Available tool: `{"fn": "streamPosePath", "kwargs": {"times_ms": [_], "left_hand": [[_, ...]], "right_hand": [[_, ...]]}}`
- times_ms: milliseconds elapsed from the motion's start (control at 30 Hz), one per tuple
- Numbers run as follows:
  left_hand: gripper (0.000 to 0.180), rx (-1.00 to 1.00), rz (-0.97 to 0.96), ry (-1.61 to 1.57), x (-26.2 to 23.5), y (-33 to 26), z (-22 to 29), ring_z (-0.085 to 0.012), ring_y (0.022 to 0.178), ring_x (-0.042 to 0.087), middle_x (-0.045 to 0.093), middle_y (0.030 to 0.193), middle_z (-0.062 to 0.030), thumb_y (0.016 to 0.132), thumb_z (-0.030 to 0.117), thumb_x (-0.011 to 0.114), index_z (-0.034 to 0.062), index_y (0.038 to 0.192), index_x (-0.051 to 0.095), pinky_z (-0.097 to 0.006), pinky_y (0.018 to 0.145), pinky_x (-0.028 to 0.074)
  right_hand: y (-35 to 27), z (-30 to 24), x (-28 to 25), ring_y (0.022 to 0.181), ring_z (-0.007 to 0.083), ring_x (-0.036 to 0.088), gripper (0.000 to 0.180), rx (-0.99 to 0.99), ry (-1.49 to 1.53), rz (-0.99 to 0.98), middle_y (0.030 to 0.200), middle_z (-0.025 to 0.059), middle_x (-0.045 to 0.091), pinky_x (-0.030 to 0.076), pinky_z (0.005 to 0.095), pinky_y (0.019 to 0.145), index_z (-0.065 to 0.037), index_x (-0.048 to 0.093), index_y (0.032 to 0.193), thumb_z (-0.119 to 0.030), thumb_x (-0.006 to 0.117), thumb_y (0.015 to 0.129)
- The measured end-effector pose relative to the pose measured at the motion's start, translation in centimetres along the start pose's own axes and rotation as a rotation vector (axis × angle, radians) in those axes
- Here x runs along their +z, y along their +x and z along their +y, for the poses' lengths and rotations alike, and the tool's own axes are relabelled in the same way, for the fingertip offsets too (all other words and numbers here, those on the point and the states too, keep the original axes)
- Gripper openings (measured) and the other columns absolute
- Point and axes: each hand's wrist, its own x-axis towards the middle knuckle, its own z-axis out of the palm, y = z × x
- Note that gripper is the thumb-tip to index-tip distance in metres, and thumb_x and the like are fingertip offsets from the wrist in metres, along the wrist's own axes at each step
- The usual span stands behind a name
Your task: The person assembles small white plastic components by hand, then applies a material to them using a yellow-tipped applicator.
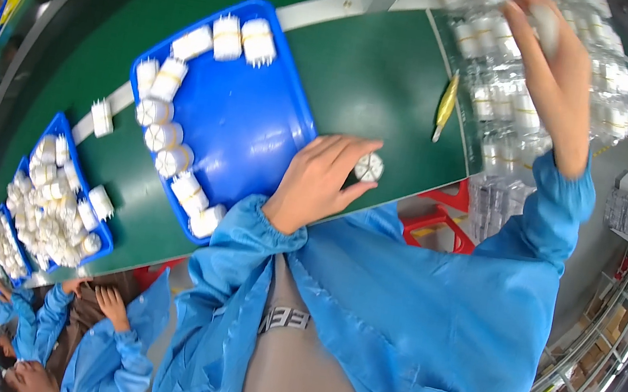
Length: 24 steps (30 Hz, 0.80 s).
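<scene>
My left hand (322, 177) rests at the right edge of a blue tray (248, 117). Its thumb and fingers curve around a white round part (369, 167), whose end face with radial lines points up. Far to the right, my right hand (558, 82) is raised over clear plastic trays (510, 104) filled with white cylindrical parts with yellow bands. Between its fingers is a white cylindrical part (546, 28), smeared by motion. More banded white cylinders (226, 38) stand and lie along the far and left sides of the blue tray.
A yellow pen-like tool (446, 106) lies on the green table (374, 67). To the left, blue bins (106, 240) are heaped with white parts, and a single cylinder (102, 118) lies nearby. Co-workers in blue sleeves (107, 360) sit at lower left. A red stool (439, 229) stands below the table edge.
</scene>
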Motion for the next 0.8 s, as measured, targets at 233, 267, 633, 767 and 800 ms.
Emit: {"fn": "streamPosePath", "kwargs": {"times_ms": [233, 267, 633, 767, 800], "left_hand": [[0.059, -0.013, -0.067, -0.055, 0.1, 0.2, -0.7, -0.0293, 0.104, 0.067, 0.071, 0.112, -0.0107, 0.075, 0.014, 0.081, 0.0084, 0.13, 0.061, -0.039, 0.091, 0.052], [0.061, -0.018, -0.081, -0.066, 0.1, 0.1, -0.6, -0.0288, 0.107, 0.067, 0.07, 0.119, -0.0106, 0.075, 0.012, 0.08, 0.0086, 0.133, 0.061, -0.039, 0.092, 0.051], [0.061, -0.019, -0.103, -0.065, 0.2, -0.2, -0.6, -0.0276, 0.112, 0.066, 0.068, 0.127, -0.0099, 0.074, 0.012, 0.077, 0.0087, 0.133, 0.061, -0.039, 0.098, 0.048], [0.06, -0.065, -0.032, -0.038, 0.1, 0.2, 0.4, -0.0272, 0.112, 0.065, 0.068, 0.126, -0.0085, 0.074, 0.017, 0.081, 0.0088, 0.131, 0.062, -0.041, 0.103, 0.045], [0.06, -0.063, -0.033, -0.038, 0.2, 0.1, 0.3, -0.0272, 0.112, 0.065, 0.068, 0.126, -0.0085, 0.074, 0.017, 0.081, 0.0088, 0.131, 0.062, -0.041, 0.103, 0.045]], "right_hand": [[-11.7, -3.9, 2.6, 0.044, 0.0197, 0.054, 0.042, -0.063, 0.649, -0.221, 0.054, 0.0101, 0.051, 0.039, 0.0317, 0.041, -0.001, 0.047, 0.064, -0.018, 0.056, 0.101], [-12.7, -3.4, 3.9, 0.043, 0.0187, 0.051, 0.042, 0.011, 0.754, -0.163, 0.053, 0.0092, 0.05, 0.037, 0.0314, 0.041, -0.001, 0.046, 0.064, -0.019, 0.055, 0.102], [-16.6, -2.5, 10.0, 0.043, 0.0119, 0.04, 0.042, 0.414, 1.276, 0.136, 0.052, 0.0069, 0.048, 0.03, 0.03, 0.041, 0.001, 0.046, 0.065, -0.012, 0.046, 0.104], [-16.3, -3.2, 10.2, 0.043, 0.0129, 0.042, 0.04, 0.267, 0.963, 0.109, 0.052, 0.0075, 0.048, 0.033, 0.0305, 0.041, 0.001, 0.045, 0.065, -0.011, 0.047, 0.103], [-16.3, -3.3, 10.3, 0.043, 0.0137, 0.042, 0.039, 0.236, 0.936, 0.092, 0.052, 0.0074, 0.047, 0.034, 0.0305, 0.041, 0.001, 0.045, 0.065, -0.01, 0.048, 0.103]]}}
